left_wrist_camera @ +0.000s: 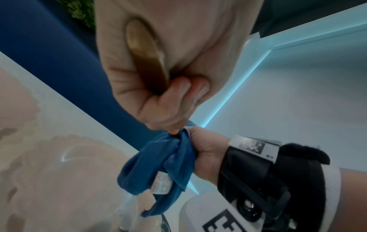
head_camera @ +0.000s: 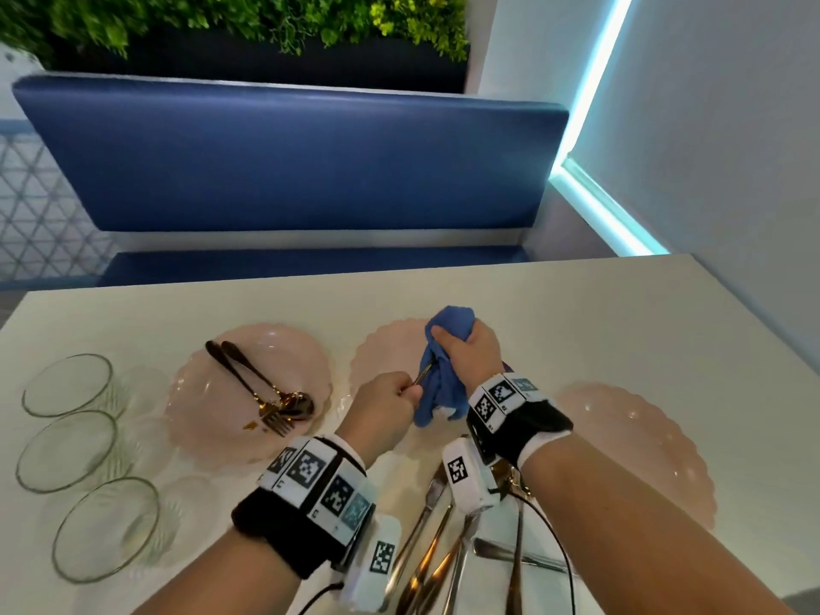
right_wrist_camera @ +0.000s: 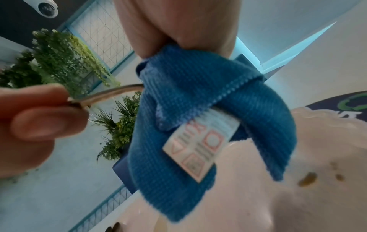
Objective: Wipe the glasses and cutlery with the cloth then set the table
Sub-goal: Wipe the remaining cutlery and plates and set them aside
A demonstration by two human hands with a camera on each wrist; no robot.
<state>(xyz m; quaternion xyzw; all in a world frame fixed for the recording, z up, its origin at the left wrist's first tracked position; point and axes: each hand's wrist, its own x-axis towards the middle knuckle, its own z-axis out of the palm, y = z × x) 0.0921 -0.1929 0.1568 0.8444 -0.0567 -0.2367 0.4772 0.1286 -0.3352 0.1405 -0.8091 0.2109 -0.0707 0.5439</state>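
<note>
Head view, from left to right: at 9 o'clock we see three glasses (head_camera: 66,383) on the worktop (head_camera: 577,312), then a pink plate (head_camera: 191,392) carrying gold cutlery (head_camera: 262,392). Our left hand (head_camera: 381,406) has its grip closed on a gold utensil handle (head_camera: 423,375). At 12 o'clock our right hand (head_camera: 470,352) squeezes the blue cloth (head_camera: 439,383) around that utensil's other end, above a middle plate (head_camera: 381,348).

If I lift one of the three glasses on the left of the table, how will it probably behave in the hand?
The nearest glass looks thin and clear, so it is probably light but fragile. Its smooth wall may be slippery, so a grip around the body seems safer than a pinch at the rim. It stands upright on the table with a wide mouth, so it seems unlikely to tip from a light touch.
</note>
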